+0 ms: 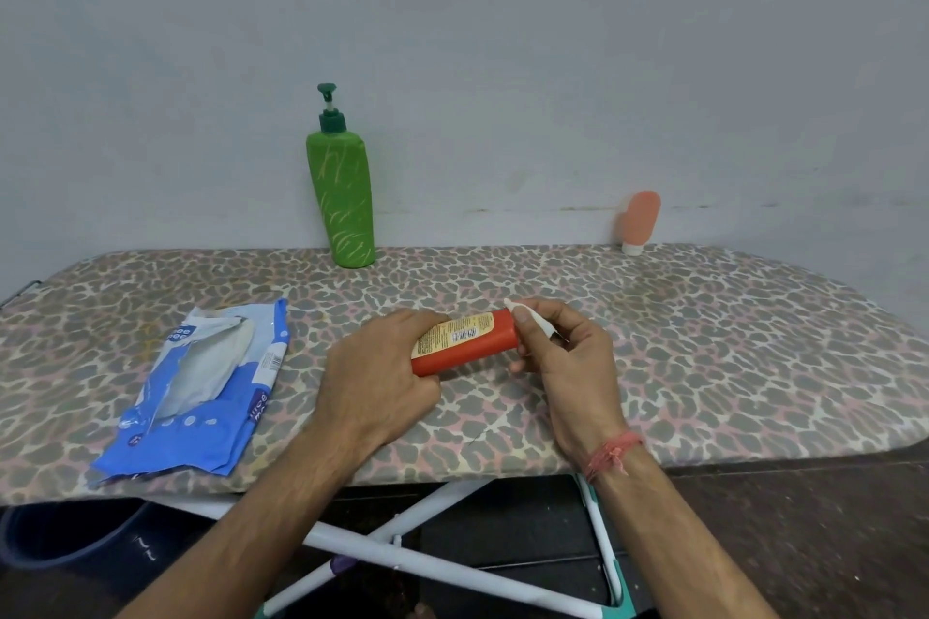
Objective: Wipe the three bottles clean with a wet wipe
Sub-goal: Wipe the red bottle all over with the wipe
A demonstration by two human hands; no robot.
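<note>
The left hand point(374, 372) curls its fingers around the near-left end of a red bottle point(465, 342), holding it on its side just above the board, with the yellow label and barcode turned up. The right hand point(563, 352) meets the bottle's other end: its thumb and fingers pinch a small white wet wipe point(533, 321) against the flat red end, and only a folded edge of the wipe shows above the thumb and between the fingers (the rest is hidden by the hand). A red thread band point(611, 455) circles the right wrist. Both hands work over the middle of an ironing board point(704, 342) covered in a leopard-print cloth, whose white crossed legs point(402, 543) show below the near edge. To the left of the hands lies a blue and white wipes pack point(201, 382), flat on the board, torn open and crumpled. Further back, at the far edge of the board and left of centre, a tall green pump bottle point(342, 196) stands upright against the pale wall point(502, 40). Well to the right along that same far edge, a small peach tube point(639, 221) stands on its white cap, leaning against the wall. A dark round container point(65, 538) sits on the floor below the board at near left.
</note>
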